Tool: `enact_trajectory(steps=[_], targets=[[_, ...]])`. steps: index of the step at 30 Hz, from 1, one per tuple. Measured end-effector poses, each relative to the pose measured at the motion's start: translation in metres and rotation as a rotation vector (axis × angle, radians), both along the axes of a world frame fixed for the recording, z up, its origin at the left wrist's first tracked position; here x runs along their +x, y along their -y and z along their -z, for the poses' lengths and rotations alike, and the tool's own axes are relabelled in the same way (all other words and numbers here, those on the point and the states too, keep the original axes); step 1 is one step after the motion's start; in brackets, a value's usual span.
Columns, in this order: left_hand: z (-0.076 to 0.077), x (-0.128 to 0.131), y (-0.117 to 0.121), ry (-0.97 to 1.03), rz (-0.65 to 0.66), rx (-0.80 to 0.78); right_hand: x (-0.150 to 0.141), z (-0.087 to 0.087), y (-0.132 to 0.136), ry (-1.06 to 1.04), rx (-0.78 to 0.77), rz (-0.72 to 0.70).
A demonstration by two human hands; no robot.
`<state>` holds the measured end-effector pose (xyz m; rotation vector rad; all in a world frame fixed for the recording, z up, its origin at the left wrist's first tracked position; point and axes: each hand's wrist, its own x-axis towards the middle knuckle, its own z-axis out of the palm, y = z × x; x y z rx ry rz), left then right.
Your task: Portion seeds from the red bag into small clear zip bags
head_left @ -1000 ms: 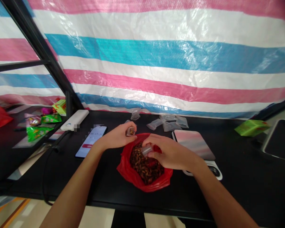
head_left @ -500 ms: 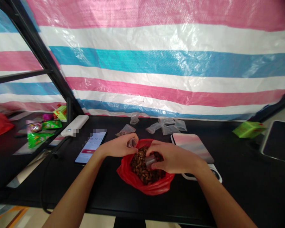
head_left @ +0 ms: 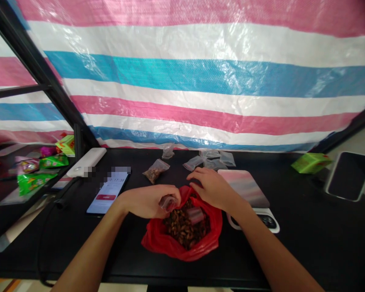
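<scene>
A red plastic bag (head_left: pixel 182 252) stands with its mouth wide, full of brown seed-like pieces (head_left: pixel 184 231). A small clear cup (head_left: pixel 196 215) lies on its side among them. My left hand (head_left: pixel 153 200), at the bag's left rim, is closed around a small clear plastic bag (head_left: pixel 168 203) whose mouth faces up. Over the far right rim of the red bag is my right hand (head_left: pixel 211 184), fingers apart and the cup out of it; whether it touches the rim is hard to tell. Beyond the left hand lies a clear bag with brown contents (head_left: pixel 156 171).
Several small clear bags (head_left: pixel 213 163) lie at the back of the black table (head_left: pixel 298 239). A phone (head_left: pixel 108 192) and a white power bank (head_left: pixel 89 161) are on the left. A pink-grey case (head_left: pixel 246 188) overlaps a white-edged phone (head_left: pixel 272 223) on the right.
My right hand has let go of the clear cup, leaving it among the brown pieces, and has moved up to the far rim. My left hand still holds the small bag.
</scene>
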<state>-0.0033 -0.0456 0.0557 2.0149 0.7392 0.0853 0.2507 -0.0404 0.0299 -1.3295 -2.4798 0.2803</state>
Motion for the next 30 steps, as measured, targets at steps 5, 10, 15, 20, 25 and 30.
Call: enact_trajectory(steps=[5, 10, 15, 20, 25, 30], targets=[[0.001, -0.003, -0.003, 0.066, -0.093, -0.016, -0.004, -0.031, 0.011, -0.170, 0.120, 0.012], [0.000, -0.013, -0.009, 0.020, -0.231, 0.063, -0.001, -0.055, 0.037, -0.111, -0.161, -0.218], [0.001, -0.023, -0.006, -0.186, -0.278, -0.182, 0.002, -0.041, 0.044, -0.008, -0.329, -0.213], [0.008, -0.023, -0.008, -0.104, -0.203, -0.122, 0.000, -0.033, 0.040, 0.034, -0.353, -0.175], [0.015, -0.013, -0.014, 0.004, -0.260, -0.054, -0.014, -0.026, 0.041, 0.047, -0.192, -0.207], [0.015, -0.006, -0.016, 0.101, -0.349, -0.089, -0.029, -0.021, 0.040, 0.082, -0.072, -0.202]])
